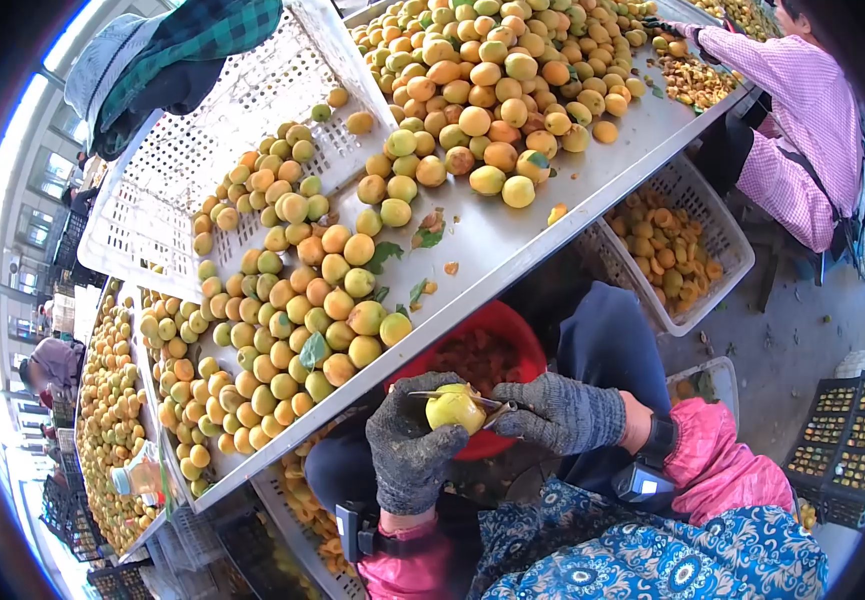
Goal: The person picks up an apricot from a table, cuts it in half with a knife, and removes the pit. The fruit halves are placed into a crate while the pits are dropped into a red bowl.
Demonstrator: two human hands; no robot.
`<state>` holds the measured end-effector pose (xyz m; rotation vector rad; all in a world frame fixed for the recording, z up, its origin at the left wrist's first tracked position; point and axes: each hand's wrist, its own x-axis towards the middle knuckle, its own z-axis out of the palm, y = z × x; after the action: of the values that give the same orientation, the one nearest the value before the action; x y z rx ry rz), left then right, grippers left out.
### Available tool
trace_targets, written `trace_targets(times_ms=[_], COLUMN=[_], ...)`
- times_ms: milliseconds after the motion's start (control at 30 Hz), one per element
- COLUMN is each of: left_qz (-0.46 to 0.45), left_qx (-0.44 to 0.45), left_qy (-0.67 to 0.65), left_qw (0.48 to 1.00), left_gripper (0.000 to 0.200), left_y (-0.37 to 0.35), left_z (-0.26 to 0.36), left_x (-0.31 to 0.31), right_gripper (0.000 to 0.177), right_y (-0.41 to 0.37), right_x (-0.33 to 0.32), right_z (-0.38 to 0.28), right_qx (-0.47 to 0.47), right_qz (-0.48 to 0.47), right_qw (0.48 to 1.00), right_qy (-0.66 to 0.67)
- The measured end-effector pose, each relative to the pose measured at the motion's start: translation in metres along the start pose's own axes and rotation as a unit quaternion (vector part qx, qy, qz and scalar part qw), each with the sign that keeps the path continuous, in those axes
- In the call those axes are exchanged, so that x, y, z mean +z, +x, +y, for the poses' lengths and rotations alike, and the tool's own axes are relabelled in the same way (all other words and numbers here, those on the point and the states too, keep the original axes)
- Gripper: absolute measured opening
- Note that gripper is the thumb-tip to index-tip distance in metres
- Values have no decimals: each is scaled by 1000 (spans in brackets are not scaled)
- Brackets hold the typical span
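Observation:
My left hand [407,445], in a dark grey knit glove, is closed around a yellow-green apricot [455,412] above my lap. My right hand [567,412], gloved the same way, grips a small metal cutting tool [493,407] whose tip meets the apricot's right side. A thin metal strip lies across the fruit's top; its full shape is hidden by the fingers. Below and behind the hands stands a red basin [527,345] with reddish-brown pieces in it. Many loose apricots [282,330] cover the metal table [512,235] in front of me.
A tipped white perforated crate [152,185] spills apricots onto the table. Another white crate [727,270] holds halved fruit on the floor to the right. A co-worker in a pink checked top [802,110] reaches over the far end. Black trays [842,435] stand at the right.

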<state>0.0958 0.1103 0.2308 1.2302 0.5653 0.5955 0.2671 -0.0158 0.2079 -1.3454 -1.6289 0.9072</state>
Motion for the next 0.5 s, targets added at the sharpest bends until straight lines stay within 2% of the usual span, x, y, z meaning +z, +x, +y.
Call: trace_targets(times_ms=[33, 67, 100, 133, 167, 233, 267, 333, 367, 433, 467, 500], left_qz=[2, 0, -2, -2, -2, -3, -8, -15, -46, -97, -97, -119], left_qx=[-2, -8, -15, -18, -22, -27, -33, -43, -50, -71, -72, -71], left_qy=[0, 34, 68, 69, 75, 80, 93, 105, 134, 191, 191, 251], left_qw=[1000, 999, 998, 997, 997, 996, 995, 993, 989, 974, 974, 958], left_gripper=[54, 53, 52, 52, 51, 51, 50, 50, 50, 49, 49, 49], left_y=[0, 0, 0, -1, -2, -2, -3, -3, -2, -1, 0, 2], left_z=[2, 4, 5, 4, 4, 4, 6, 7, 8, 13, 14, 16], left_x=[-2, -4, -5, -5, -5, -5, -6, -10, -13, -19, -21, -23], right_gripper=[37, 37, 38, 38, 38, 37, 37, 37, 37, 34, 34, 34], right_y=[5, 5, 4, 2, 0, -3, -3, 0, -1, -4, -4, -3], right_x=[-11, -11, -11, -9, -7, -1, -5, -21, -23, -27, -28, -30], right_z=[-15, -14, -11, -8, 0, 21, 14, -5, -4, 1, 1, 0], right_qx=[123, 123, 105, 88, 89, -166, -165, -36, -34, -182, -182, -191], right_qz=[-42, -43, -40, -37, -36, 12, 10, -94, -94, -99, -99, -107], right_qw=[989, 989, 994, 994, 994, 980, 980, 985, 985, 938, 938, 932], right_qy=[65, 67, 8, -50, -49, -108, -108, -140, -139, -279, -279, -288])
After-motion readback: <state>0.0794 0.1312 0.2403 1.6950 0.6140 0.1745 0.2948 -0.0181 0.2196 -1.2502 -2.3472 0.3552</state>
